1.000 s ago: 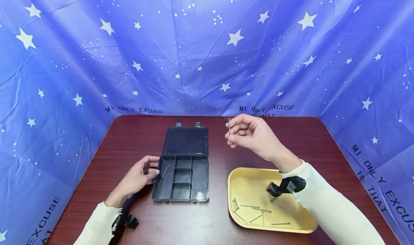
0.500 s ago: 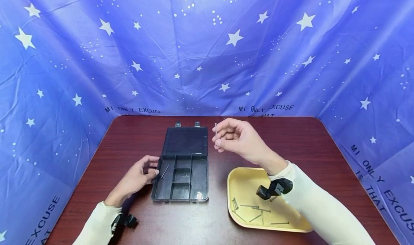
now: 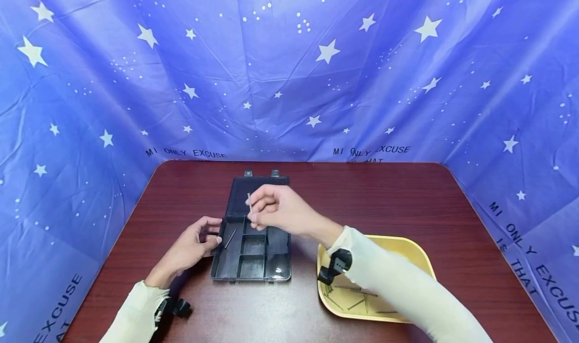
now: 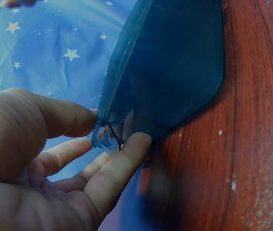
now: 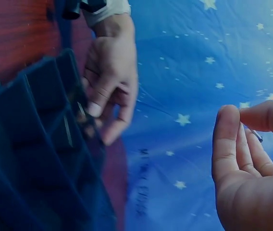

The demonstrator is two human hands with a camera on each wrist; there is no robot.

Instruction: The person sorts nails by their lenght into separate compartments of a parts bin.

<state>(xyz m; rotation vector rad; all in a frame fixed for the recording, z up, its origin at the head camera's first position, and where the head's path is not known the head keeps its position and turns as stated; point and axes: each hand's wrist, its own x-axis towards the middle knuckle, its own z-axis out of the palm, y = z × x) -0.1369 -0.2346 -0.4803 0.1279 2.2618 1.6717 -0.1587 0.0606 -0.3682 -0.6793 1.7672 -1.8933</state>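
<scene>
Between thumb and fingertips, my right hand point(image 3: 289, 209) pinches a nail point(image 3: 250, 203) upright above the black compartment box point(image 3: 278, 250), near where lid and body meet. In the right wrist view, only the nail's head end point(image 5: 258, 136) shows past the fingers. My left hand point(image 3: 192, 245) grips the box's left wall, thumb on the rim and fingers along the side, as the left wrist view also shows. Another nail point(image 3: 230, 238) lies slantwise in the long left compartment. The lid point(image 3: 239, 192) is folded back, partly behind my right hand.
A yellow tray point(image 3: 418, 250) with several nails point(image 3: 357, 305) stands to the right, partly hidden under my right forearm. The box and tray rest on a dark red wooden table point(image 3: 384, 197). A blue star-printed cloth point(image 3: 289, 71) hangs around it.
My right hand has carried the nail left and slightly down, from beside the lid to over the box. My left hand stays on the box wall.
</scene>
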